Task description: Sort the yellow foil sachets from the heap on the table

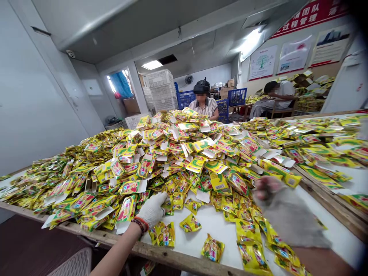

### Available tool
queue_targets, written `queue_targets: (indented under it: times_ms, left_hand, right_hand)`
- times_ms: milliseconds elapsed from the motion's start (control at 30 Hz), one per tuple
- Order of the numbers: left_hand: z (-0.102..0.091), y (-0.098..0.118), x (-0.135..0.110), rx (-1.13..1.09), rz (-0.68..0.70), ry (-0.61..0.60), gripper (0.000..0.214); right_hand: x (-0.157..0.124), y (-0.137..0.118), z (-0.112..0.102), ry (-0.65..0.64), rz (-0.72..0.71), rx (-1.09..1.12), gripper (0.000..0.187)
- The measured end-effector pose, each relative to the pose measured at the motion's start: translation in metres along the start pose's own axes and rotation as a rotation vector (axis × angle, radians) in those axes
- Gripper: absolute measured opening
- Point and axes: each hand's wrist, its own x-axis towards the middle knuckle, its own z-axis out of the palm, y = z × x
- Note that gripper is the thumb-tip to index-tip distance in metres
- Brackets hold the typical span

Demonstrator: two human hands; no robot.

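Observation:
My left hand point(152, 210), in a white knit glove with bracelets at the wrist, reaches to the foot of the heap. Its thumb and fingers are a little apart, touching or just beside small yellow packets point(177, 200). My right hand point(290, 212), in a grey glove with bare fingertips, is blurred over the right side. Its fingers are curled in, and what they hold, if anything, is hidden. Joined yellow packets point(251, 249) lie below and left of it. Loose packets point(191, 223) lie between my hands. Flat yellow boxes point(126, 210) with open white flaps lie beside my left hand.
A tall heap of yellow boxes point(178, 134) fills the white table point(198, 239). Wooden strips point(336, 203) edge it. Across the heap sits a person point(205, 105) wearing a headset; another person point(278, 96) sits farther back. White crates point(162, 90) and a blue crate point(237, 96) stand behind.

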Motion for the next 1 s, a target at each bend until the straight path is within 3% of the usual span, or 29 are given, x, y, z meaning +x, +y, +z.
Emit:
queue_targets:
  times_ms: [100,167,233,300,367,500,633,733,867,1000]
  left_hand:
    - [0.006,0.001,0.000,0.106,0.027,-0.034,0.028]
    - [0.007,0.003,-0.002,0.151,0.026,-0.039,0.020]
    - [0.008,0.004,-0.006,0.176,0.015,-0.034,0.014]
    - [0.010,0.004,-0.011,0.182,-0.006,-0.021,0.016]
    - [0.013,0.002,-0.015,0.171,-0.024,-0.014,0.024]
    - [0.017,-0.001,-0.017,0.121,-0.042,-0.022,0.029]
    - [0.016,-0.006,-0.008,0.009,-0.095,-0.038,0.015]
    - [0.015,-0.006,-0.003,-0.120,-0.121,0.038,0.010]
    - [0.023,0.012,-0.009,-0.325,-0.116,0.120,0.013]
    - [0.043,0.044,-0.024,-0.866,-0.125,0.029,0.034]
  right_hand:
    - [-0.013,0.023,0.063,-0.382,0.118,-0.233,0.025]
    - [-0.017,0.045,0.113,-0.586,0.079,-0.500,0.027]
    - [-0.015,0.065,0.157,-0.713,-0.167,-0.826,0.027]
    - [-0.012,0.079,0.187,-0.774,-0.220,-0.939,0.033]
    - [-0.008,0.088,0.202,-0.813,-0.214,-0.987,0.032]
    - [-0.006,0.096,0.196,-0.807,-0.214,-1.033,0.021]
    - [-0.002,0.090,0.162,-0.728,-0.199,-0.996,0.013]
    - [-0.003,0.081,0.134,-0.654,-0.156,-0.913,0.014]
    - [-0.013,0.072,0.114,-0.574,-0.033,-0.670,0.007]
    - [-0.024,0.071,0.112,-0.527,0.021,-0.549,0.004]
